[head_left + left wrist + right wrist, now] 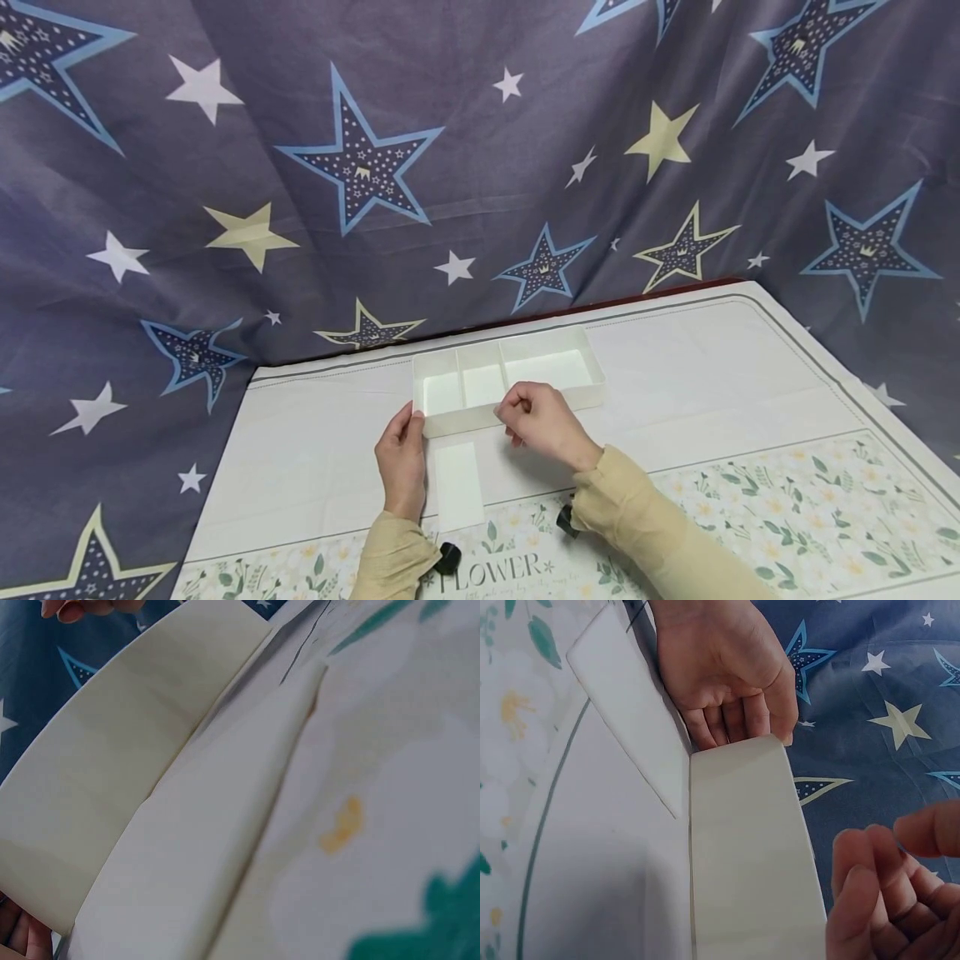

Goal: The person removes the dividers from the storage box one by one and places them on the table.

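Note:
A white open-topped box (465,419) with three compartments stands on the table. My left hand (402,462) holds its left end, the thumb at the front corner. In the right wrist view, the left hand's fingers (731,720) lie against the end wall. My right hand (546,425) hovers by the middle of the front wall, fingers loosely bent. The right wrist view shows nothing between this hand's thumb and fingers (855,892). In front of the box lies a flat white rectangular panel (459,485), also seen in the left wrist view beside the box wall (112,727).
A white cloth (697,375) with a flowered band (810,517) covers the table. Behind it hangs a dark curtain (480,175) printed with stars. A black wrist device (448,558) sits at the left sleeve, another (567,521) at the right.

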A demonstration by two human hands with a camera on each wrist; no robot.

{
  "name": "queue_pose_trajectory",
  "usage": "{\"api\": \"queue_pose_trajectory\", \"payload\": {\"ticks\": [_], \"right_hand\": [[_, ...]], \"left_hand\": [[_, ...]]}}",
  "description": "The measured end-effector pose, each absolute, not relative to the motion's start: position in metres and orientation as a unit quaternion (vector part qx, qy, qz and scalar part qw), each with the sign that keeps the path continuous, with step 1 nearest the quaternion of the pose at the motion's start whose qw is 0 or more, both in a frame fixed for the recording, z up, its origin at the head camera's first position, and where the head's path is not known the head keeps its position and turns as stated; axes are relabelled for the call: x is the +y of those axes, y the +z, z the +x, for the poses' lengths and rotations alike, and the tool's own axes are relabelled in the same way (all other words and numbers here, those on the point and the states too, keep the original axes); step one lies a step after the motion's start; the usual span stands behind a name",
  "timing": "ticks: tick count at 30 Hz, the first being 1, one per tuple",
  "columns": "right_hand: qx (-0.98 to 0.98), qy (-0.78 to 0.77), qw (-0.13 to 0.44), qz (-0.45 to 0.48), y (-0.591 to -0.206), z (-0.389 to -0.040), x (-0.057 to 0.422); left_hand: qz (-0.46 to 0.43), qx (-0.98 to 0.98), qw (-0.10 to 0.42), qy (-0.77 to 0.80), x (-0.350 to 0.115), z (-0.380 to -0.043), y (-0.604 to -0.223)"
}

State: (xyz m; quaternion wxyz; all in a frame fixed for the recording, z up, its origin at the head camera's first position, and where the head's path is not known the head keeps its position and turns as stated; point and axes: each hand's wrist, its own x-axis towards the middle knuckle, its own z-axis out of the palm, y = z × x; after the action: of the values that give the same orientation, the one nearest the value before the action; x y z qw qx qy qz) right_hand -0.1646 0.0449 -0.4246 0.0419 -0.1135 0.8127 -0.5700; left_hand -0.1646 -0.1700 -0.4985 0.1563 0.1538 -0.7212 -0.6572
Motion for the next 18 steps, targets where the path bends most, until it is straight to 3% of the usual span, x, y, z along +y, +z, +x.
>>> {"api": "queue_pose_trajectory", "payload": {"ticks": [18], "right_hand": [[0.840, -0.517, -0.086, -0.141, -0.418, -0.185, 0.040]], "left_hand": [[0.151, -0.722, 0.153, -0.658, -0.170, -0.164, -0.497]]}}
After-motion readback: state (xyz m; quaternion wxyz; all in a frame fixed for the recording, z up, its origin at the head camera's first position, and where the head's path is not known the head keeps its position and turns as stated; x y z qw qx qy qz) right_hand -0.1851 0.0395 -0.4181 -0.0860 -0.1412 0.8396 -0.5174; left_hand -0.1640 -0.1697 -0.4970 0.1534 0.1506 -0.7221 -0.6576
